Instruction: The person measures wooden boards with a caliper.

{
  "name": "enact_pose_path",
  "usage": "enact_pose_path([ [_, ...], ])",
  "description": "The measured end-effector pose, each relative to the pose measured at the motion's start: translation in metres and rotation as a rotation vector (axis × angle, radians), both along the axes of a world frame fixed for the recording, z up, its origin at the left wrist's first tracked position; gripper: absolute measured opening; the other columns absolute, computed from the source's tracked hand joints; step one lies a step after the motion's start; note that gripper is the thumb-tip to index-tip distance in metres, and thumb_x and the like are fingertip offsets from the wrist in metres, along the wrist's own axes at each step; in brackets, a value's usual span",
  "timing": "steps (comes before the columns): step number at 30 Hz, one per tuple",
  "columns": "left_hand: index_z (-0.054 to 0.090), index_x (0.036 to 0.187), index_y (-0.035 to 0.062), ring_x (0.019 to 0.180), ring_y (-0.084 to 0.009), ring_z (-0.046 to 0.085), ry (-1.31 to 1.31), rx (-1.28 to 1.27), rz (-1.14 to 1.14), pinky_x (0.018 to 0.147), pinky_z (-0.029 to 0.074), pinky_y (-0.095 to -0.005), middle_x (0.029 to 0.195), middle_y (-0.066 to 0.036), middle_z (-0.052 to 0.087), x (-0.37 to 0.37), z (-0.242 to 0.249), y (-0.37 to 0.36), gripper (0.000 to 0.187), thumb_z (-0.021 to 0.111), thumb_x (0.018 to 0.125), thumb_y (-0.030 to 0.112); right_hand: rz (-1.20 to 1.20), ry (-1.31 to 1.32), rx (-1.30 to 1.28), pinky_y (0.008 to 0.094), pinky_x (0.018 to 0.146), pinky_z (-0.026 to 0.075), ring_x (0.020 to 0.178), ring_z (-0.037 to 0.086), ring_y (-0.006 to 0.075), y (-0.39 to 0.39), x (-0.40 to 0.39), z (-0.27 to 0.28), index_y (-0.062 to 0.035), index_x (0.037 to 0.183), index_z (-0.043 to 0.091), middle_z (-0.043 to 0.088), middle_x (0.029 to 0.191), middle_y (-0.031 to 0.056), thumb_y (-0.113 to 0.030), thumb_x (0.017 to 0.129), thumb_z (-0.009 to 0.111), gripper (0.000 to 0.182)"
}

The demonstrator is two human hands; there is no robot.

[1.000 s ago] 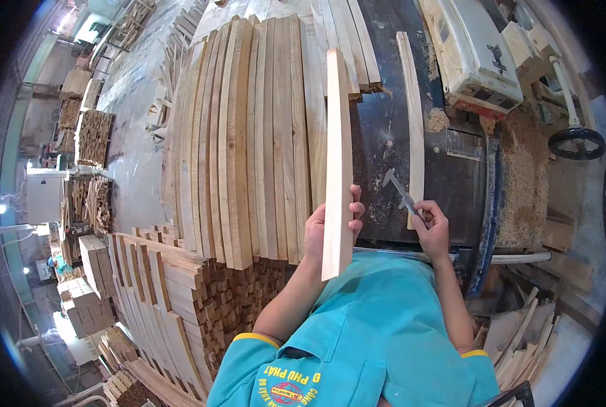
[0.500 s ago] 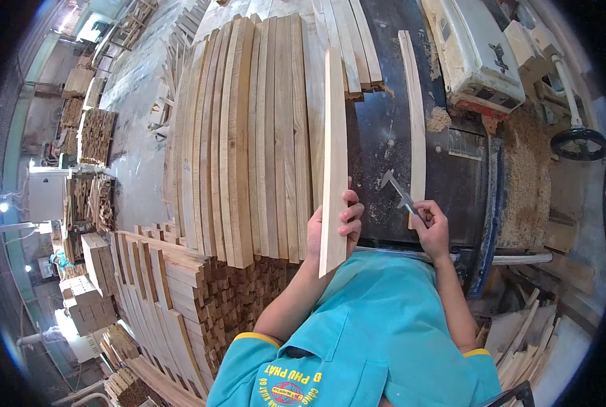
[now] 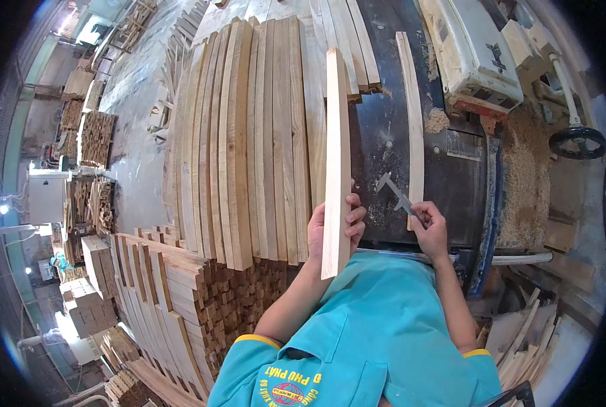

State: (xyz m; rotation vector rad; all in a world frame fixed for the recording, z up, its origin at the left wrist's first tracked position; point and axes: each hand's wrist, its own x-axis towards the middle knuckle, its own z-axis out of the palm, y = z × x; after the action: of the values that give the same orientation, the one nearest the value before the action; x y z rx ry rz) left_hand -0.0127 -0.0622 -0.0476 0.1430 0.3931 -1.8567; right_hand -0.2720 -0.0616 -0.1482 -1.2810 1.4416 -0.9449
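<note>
Sawdust (image 3: 437, 121) is scattered on the dark table (image 3: 377, 132) beyond both hands; a wooden bar (image 3: 336, 159) is gripped by the left hand (image 3: 315, 232), a caliper (image 3: 403, 201) by the right hand (image 3: 431, 229).

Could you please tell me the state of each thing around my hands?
Left hand: closed around the wooden batten
Wooden batten: held, pointing away from the body
Right hand: closed on the caliper
Caliper: held, jaws apart, nothing between them
Loose batten: lying lengthwise on the dark machine table
Row of battens: laid side by side
Handwheel: untouched
</note>
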Motion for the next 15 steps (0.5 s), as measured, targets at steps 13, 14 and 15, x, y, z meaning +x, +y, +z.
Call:
enact_pose_path([
  [13, 0.038, 0.158, 0.0009, 0.088, -0.0214, 0.054, 0.346, -0.111, 0.066, 0.068, 0.056, -0.0350, 0.113, -0.009, 0.055, 0.009, -0.034, 0.009, 0.056, 0.052, 0.105, 0.013, 0.008, 0.015, 0.071, 0.0275, 0.069, 0.049, 0.080, 0.061, 0.0089, -0.004, 0.001, 0.017, -0.0040, 0.106, 0.067, 0.066, 0.093, 0.0031, -0.001, 0.087, 0.072, 0.020],
  [14, 0.038, 0.158, 0.0009, 0.088, -0.0214, 0.054, 0.343, -0.118, 0.061, 0.068, 0.056, -0.0350, 0.113, -0.009, 0.055, 0.011, -0.036, 0.009, 0.056, 0.052, 0.105, 0.013, 0.005, 0.012, 0.063, 0.0275, 0.069, 0.049, 0.080, 0.061, 0.0089, -0.004, 0.000, 0.016, -0.0040, 0.106, 0.067, 0.066, 0.093, 0.0031, -0.001, 0.087, 0.072, 0.020],
  [15, 0.039, 0.157, 0.0005, 0.087, -0.0219, 0.054, 0.383, -0.106, 0.068, 0.067, 0.056, -0.0350, 0.112, -0.009, 0.055, 0.012, -0.037, 0.010, 0.054, 0.050, 0.106, 0.012, 0.013, 0.037, 0.044, 0.0270, 0.068, 0.049, 0.079, 0.061, 0.0093, -0.004, 0.000, 0.014, -0.0040, 0.106, 0.067, 0.066, 0.093, 0.0034, 0.000, 0.087, 0.072, 0.020],
])
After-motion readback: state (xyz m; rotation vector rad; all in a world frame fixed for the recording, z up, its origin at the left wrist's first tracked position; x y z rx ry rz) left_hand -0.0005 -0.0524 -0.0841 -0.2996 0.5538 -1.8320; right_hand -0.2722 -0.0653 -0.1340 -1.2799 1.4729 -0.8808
